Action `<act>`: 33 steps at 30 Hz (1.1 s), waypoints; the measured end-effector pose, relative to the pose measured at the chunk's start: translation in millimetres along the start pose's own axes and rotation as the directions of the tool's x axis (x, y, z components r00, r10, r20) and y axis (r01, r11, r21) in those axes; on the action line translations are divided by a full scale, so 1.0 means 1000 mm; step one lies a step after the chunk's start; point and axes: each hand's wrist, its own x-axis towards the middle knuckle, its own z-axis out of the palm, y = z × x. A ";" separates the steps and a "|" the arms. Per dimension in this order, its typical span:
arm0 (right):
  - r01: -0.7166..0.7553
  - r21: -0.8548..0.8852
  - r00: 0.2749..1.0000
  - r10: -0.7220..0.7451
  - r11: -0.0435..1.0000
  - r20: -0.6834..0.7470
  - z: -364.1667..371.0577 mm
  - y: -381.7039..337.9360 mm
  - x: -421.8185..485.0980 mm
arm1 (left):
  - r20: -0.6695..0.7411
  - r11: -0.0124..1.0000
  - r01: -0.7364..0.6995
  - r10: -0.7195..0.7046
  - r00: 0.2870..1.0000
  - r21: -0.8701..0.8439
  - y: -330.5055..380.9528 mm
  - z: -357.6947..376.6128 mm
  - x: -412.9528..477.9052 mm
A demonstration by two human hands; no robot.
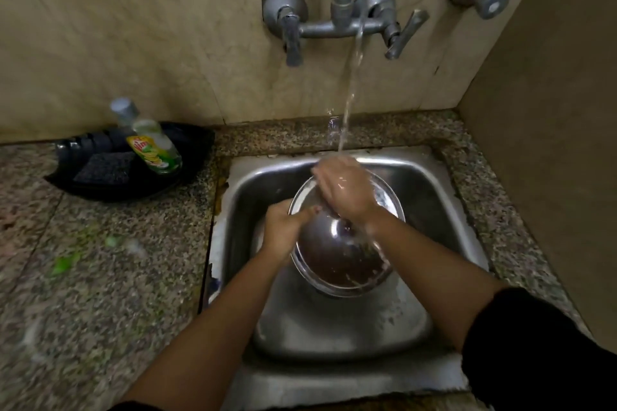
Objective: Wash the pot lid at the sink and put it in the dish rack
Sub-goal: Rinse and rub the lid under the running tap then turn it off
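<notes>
Looks like mid-rinse to me: the lid (pixel 340 250) is tilted over the sink (pixel 434 183), left hand (pixel 283 230) pinching its rim, right hand (pixel 344 190) fingers together, flat on it under the water (pixel 350 90). Racking's still left, no rack visible.

I see a speckled granite worktop (pixel 110 277) wrapping a steel sink (pixel 334 360) set into it right of centre. At about 10 o'clock from the sink, a black tray (pixel 187 173) sits on the worktop against the wall; it carries a dish soap bottle (pixel 153 150) lying tilted and a dark scrub pad (pixel 103 168). Green scraps (pixel 65 265) lie on the worktop at 9 o'clock. Left area is blurred.
</notes>
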 end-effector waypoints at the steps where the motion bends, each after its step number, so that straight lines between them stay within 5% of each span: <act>1: 0.189 0.021 0.982 -0.190 0.982 0.023 0.002 -0.006 0.005 | 0.026 0.997 -0.043 0.041 0.999 0.060 0.003 0.000 0.004; 4: 0.374 0.110 0.909 -0.387 0.921 0.152 0.002 0.006 0.018 | 0.079 0.988 -0.075 0.065 0.995 0.138 0.013 -0.005 0.010; 8: -0.104 0.102 0.947 0.067 0.989 0.316 -0.011 0.049 0.024 | 0.097 0.998 -0.047 0.042 0.994 0.053 0.026 -0.014 0.021; 13: 0.271 0.114 0.879 -0.294 0.956 0.376 -0.016 0.019 0.048 | 0.239 0.980 -0.121 0.081 0.968 0.157 0.045 -0.006 0.034; 14: 0.235 0.135 0.867 -0.271 0.963 0.418 -0.017 0.022 0.051 | 0.242 0.979 -0.125 0.083 0.967 0.161 0.047 -0.009 0.035; 18: -0.326 0.334 0.870 0.142 0.884 0.473 -0.025 0.055 0.050 | 0.130 0.997 -0.052 0.043 0.991 0.065 0.050 -0.022 0.036; 23: -0.066 0.158 0.793 -0.045 0.985 0.608 -0.026 0.017 0.067 | 0.231 0.980 -0.118 0.079 0.970 0.159 0.052 -0.005 0.036; 25: -0.218 0.286 0.806 0.006 0.933 0.592 -0.027 0.030 0.063 | 0.193 0.982 -0.122 0.093 0.977 0.142 0.052 -0.008 0.036; 29: -0.561 0.505 0.790 0.242 0.655 0.564 -0.034 0.056 0.039 | 0.093 0.999 -0.040 0.040 0.995 0.008 0.045 -0.020 0.031; 33: -0.267 0.314 0.809 0.035 0.911 0.587 -0.032 0.029 0.045 | 0.358 0.972 -0.065 -0.021 0.933 0.227 0.053 -0.008 0.035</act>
